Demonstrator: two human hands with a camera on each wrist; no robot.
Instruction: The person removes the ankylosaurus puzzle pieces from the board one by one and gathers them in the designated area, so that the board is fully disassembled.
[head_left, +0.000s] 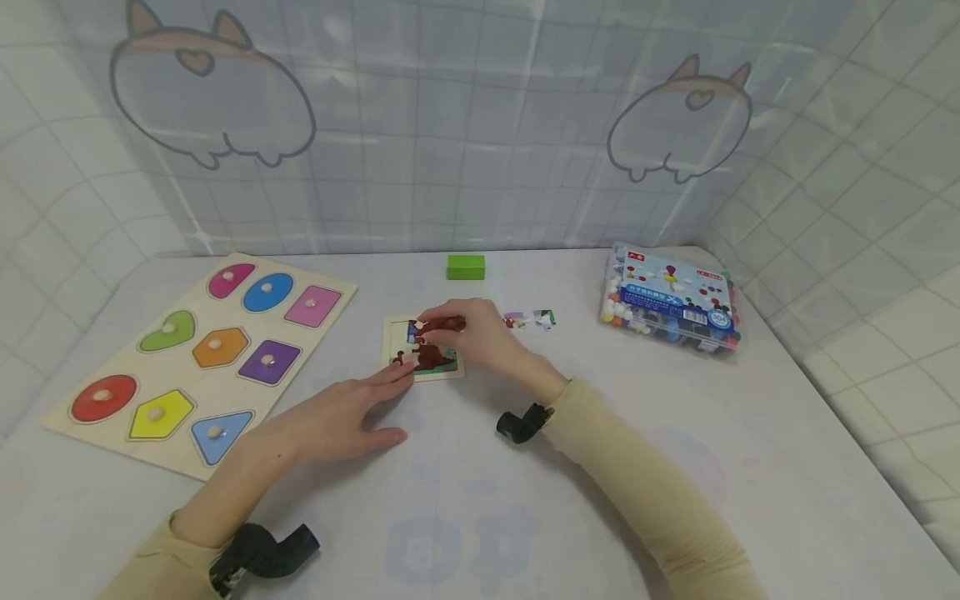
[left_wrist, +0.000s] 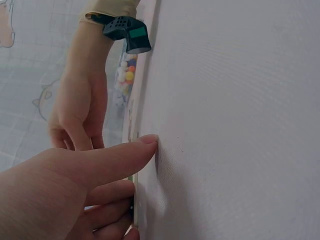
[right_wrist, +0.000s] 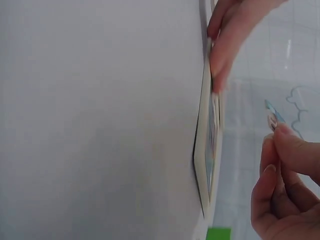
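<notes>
Right of the shape board point(head_left: 217, 313), we see the left hand point(head_left: 333, 421), fingers straight, and the right hand point(head_left: 480, 335), fingertips pinched, at a stiff-looking puzzle tray point(head_left: 441, 376). The pinched piece point(right_wrist: 272, 118) we judge light, best held by its edges.

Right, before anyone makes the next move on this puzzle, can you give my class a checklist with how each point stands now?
1. Puzzle piece pinched by the right hand: ok.
2. Left hand touching the puzzle board: ok.
3. Held piece set into the board: not ok, it is raised off it.
4. Loose pieces uncovered: ok, two show beside the right hand.
5. Held piece matches its spot: cannot tell, the right hand hides part of the board.
</notes>
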